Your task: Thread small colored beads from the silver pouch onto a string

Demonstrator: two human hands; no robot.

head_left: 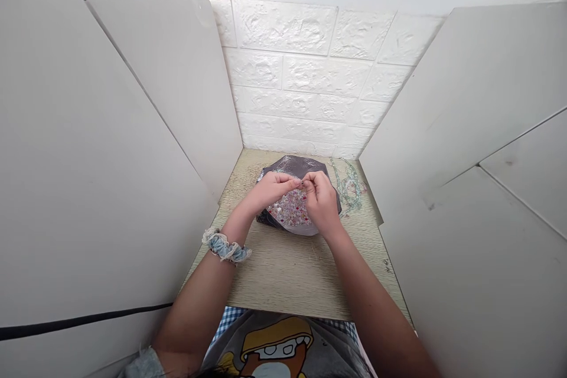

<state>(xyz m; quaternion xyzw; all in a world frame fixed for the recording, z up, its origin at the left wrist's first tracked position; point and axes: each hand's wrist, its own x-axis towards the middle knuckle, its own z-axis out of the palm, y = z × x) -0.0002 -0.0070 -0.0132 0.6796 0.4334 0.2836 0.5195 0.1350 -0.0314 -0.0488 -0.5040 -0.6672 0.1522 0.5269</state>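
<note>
Open dark bag, small pinkish beads inside

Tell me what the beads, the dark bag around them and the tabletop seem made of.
Beads: plastic or glass, glossy, judging by bright glints.
Dark bag: probably plastic film, shiny, with crinkled highlights.
Tabletop: wood or wood-look laminate, fairly matte, with streaky grain.
</note>
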